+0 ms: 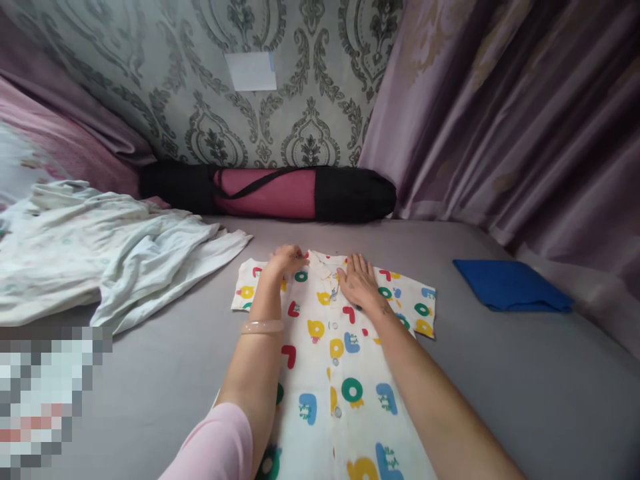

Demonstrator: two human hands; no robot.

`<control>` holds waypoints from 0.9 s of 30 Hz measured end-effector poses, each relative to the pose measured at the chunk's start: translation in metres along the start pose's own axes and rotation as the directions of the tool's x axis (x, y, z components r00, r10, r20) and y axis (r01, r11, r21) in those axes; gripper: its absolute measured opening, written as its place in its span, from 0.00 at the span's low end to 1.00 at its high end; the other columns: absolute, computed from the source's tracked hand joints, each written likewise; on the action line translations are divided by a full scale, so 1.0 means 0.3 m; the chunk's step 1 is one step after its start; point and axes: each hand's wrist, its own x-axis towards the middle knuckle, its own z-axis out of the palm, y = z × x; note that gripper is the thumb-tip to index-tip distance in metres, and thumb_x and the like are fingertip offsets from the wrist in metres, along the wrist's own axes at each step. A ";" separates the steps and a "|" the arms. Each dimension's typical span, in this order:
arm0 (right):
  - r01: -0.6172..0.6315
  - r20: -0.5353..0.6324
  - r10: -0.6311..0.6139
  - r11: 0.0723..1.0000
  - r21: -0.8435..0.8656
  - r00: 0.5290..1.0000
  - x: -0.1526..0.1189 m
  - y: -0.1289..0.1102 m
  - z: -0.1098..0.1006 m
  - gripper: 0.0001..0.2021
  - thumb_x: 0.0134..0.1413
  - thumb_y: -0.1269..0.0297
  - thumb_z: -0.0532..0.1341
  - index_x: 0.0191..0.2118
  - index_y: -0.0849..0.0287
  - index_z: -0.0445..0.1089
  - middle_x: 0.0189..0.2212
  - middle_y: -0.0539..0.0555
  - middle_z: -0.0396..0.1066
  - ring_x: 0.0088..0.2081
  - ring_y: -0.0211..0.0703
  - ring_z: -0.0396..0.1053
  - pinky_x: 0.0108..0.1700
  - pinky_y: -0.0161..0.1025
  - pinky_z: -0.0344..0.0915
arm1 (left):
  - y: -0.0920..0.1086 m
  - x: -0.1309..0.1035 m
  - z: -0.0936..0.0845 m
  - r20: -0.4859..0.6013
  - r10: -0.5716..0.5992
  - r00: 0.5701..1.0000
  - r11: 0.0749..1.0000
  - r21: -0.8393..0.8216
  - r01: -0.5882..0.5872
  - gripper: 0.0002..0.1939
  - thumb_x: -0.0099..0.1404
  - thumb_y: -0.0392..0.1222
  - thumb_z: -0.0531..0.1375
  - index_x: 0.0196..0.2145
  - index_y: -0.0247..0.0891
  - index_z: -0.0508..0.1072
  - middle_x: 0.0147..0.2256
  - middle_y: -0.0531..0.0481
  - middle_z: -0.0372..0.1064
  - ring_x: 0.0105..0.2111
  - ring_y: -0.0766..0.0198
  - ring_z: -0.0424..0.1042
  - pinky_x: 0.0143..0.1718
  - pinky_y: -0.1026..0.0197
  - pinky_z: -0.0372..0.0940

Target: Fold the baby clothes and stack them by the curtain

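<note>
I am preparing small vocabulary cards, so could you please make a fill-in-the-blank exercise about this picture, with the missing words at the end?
1. The bangle is worn on the person's ____ arm.
2. The right hand lies on the shirt with its palm facing ____.
3. Both ends of the long bag by the wall are ____ in colour.
4. Seen from the person's place, the flat blue cloth lies to the ____ of the shirt.

Missing words: left; down; black; right.

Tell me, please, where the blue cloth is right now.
In the head view, the blue cloth lies at the right on the grey sheet, between the patterned shirt and the purple curtain.
</note>
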 end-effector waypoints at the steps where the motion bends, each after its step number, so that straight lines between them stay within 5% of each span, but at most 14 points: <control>1: -0.005 0.009 0.005 1.000 -0.005 1.000 -0.002 -0.005 -0.003 0.33 0.66 0.54 0.39 0.66 0.74 0.49 0.67 0.68 0.45 0.68 0.57 0.39 0.67 0.54 0.37 | 0.006 -0.003 0.004 -0.013 -0.012 1.000 1.000 -0.012 0.012 0.14 0.59 0.52 0.60 0.39 0.41 0.74 0.43 0.43 0.76 0.44 0.52 0.73 0.48 0.51 0.62; 5: 0.120 -0.007 -0.120 0.993 0.004 0.993 -0.013 -0.052 -0.040 0.32 0.66 0.56 0.38 0.68 0.72 0.44 0.69 0.65 0.38 0.69 0.53 0.33 0.67 0.54 0.33 | 0.036 -0.002 0.023 -0.002 -0.061 0.998 0.995 -0.077 0.061 0.13 0.60 0.51 0.61 0.37 0.41 0.74 0.39 0.45 0.77 0.43 0.53 0.73 0.54 0.47 0.56; 9: 0.385 0.075 -0.388 0.921 0.056 0.919 -0.020 -0.126 -0.046 0.30 0.67 0.55 0.37 0.70 0.61 0.43 0.70 0.54 0.36 0.70 0.47 0.31 0.68 0.51 0.31 | 0.047 0.003 0.032 0.004 -0.089 0.996 0.993 -0.071 0.089 0.12 0.61 0.50 0.59 0.35 0.39 0.75 0.37 0.44 0.77 0.43 0.51 0.73 0.54 0.47 0.55; 15: 0.343 0.218 -0.356 0.934 0.098 0.908 -0.012 -0.154 -0.016 0.32 0.67 0.51 0.36 0.69 0.65 0.44 0.70 0.56 0.39 0.70 0.48 0.34 0.68 0.51 0.31 | 0.019 -0.017 -0.006 0.092 -0.062 0.994 0.998 -0.020 0.064 0.17 0.63 0.56 0.56 0.39 0.43 0.75 0.36 0.46 0.78 0.42 0.53 0.74 0.57 0.46 0.52; 22: 0.330 0.235 -0.347 0.938 0.109 0.908 -0.016 -0.152 -0.028 0.33 0.66 0.50 0.35 0.70 0.65 0.42 0.70 0.55 0.37 0.70 0.46 0.33 0.68 0.48 0.28 | -0.117 -0.074 -0.131 0.140 -0.334 0.932 0.927 0.227 0.298 0.23 0.53 0.56 0.63 0.44 0.41 0.75 0.52 0.38 0.70 0.55 0.40 0.64 0.58 0.38 0.49; 27: 0.322 0.243 -0.341 0.940 0.117 0.908 -0.018 -0.154 -0.029 0.34 0.66 0.50 0.34 0.70 0.65 0.41 0.70 0.53 0.36 0.70 0.45 0.32 0.68 0.47 0.27 | -0.173 -0.069 -0.182 0.108 -0.318 0.942 0.928 0.242 0.285 0.17 0.48 0.50 0.66 0.36 0.42 0.77 0.48 0.40 0.73 0.53 0.38 0.65 0.56 0.35 0.49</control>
